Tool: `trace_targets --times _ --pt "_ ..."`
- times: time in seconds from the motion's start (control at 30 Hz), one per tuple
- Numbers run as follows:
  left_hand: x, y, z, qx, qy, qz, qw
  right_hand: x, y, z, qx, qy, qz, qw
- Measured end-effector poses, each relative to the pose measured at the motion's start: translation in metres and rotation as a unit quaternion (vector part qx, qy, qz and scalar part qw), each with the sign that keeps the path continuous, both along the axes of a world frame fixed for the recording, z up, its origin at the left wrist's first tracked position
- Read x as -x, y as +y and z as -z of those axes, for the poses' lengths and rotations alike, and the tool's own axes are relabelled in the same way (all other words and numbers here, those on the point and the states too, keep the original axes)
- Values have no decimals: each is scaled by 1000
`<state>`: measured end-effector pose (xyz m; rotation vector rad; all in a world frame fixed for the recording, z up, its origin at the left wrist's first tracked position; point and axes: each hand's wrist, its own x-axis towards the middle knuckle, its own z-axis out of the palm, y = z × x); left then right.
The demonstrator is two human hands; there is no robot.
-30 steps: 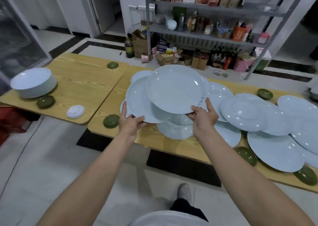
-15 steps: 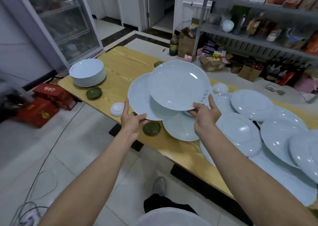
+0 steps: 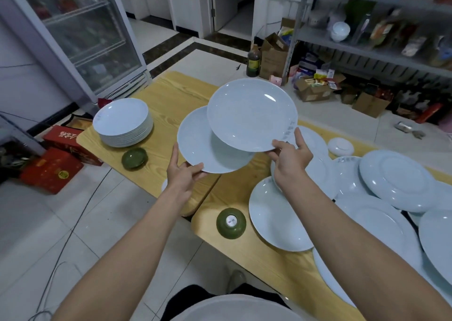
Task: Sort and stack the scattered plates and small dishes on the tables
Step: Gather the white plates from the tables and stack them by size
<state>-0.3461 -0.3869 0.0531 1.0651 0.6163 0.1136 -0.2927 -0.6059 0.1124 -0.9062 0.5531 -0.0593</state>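
My left hand point(image 3: 184, 171) grips the near rim of a pale blue plate point(image 3: 195, 142) held above the gap between the two wooden tables. My right hand point(image 3: 289, 158) pinches the rim of a second pale blue plate point(image 3: 249, 115), which overlaps the first from above. A tall stack of white plates point(image 3: 123, 122) stands on the left table point(image 3: 168, 96), apart from both hands. Several loose pale plates point(image 3: 276, 218) lie overlapping on the right table point(image 3: 269, 259). Small green dishes sit by the stack point(image 3: 134, 158) and upside down near the right table's corner point(image 3: 231, 223).
A small white dish point(image 3: 340, 146) lies upturned behind the loose plates. Red boxes point(image 3: 52, 171) sit on the floor at left by a glass-door fridge point(image 3: 78, 34). A metal shelf point(image 3: 367, 39) and cardboard boxes stand beyond the tables. A cable runs across the floor tiles.
The view has swung left, bringing the plate stack closer to the middle. Both hands have carried their two plates leftward toward the left table, still overlapping.
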Motion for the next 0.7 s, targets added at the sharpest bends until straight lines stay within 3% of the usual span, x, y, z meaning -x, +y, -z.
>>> trace_targets --times 0.7 --pt "-104 94 52 -5 73 125 989 -63 66 33 29 45 112 992"
